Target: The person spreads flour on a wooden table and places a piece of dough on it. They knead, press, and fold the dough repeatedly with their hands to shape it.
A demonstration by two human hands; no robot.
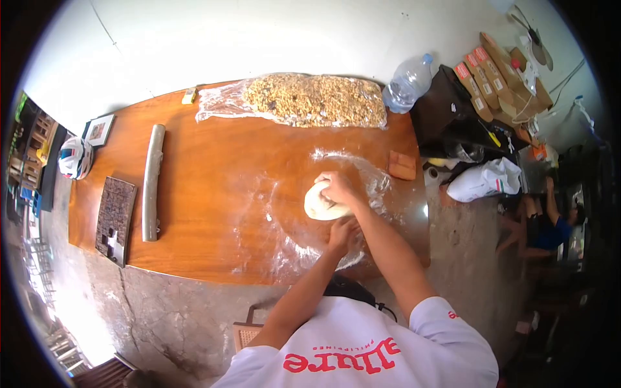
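We're looking down at a long orange-brown wooden table point(213, 194) from the head camera, view is upside-down relative to the person's body

Pale round lump of dough point(321, 205) sits on a floured patch point(291, 249) of the table, right of centre, near the person's edge

Right hand point(337, 187) lies over the top of the dough, fingers curled down around it, pressing on it rather than lifting. Left hand point(343, 233) is at the near side of the dough, palm down on the floured wood, fingertips at the dough's edge; looks flat and open, but we can't tell whether it touches the dough or just the table

Both forearms run in from the bottom of frame, white T-shirt with red lettering point(349, 355) below them

Other stuff on the table:
- clear plastic bag of brown granular mix point(304, 100) along the far edge, lying flat
- long grey metal rolling pin point(152, 181) well to the left of the dough, lengthwise across the table
- dark carved rectangular board point(115, 220) just left of the pin, at the table's end
- small orange-brown block point(402, 165) near the right end, beyond the flour
- small yellow item point(189, 96) at the far edge, too small to identify

Off the table: clear plastic water bottle with blue cap point(407, 83) at the far right corner, stack of brown cardboard boxes with red labels point(491, 74) beyond it, white sack point(484, 180) on the floor to the right, white helmet point(76, 157) off the left end

Another person in a blue top point(550, 229) sits low at far right, not at the table
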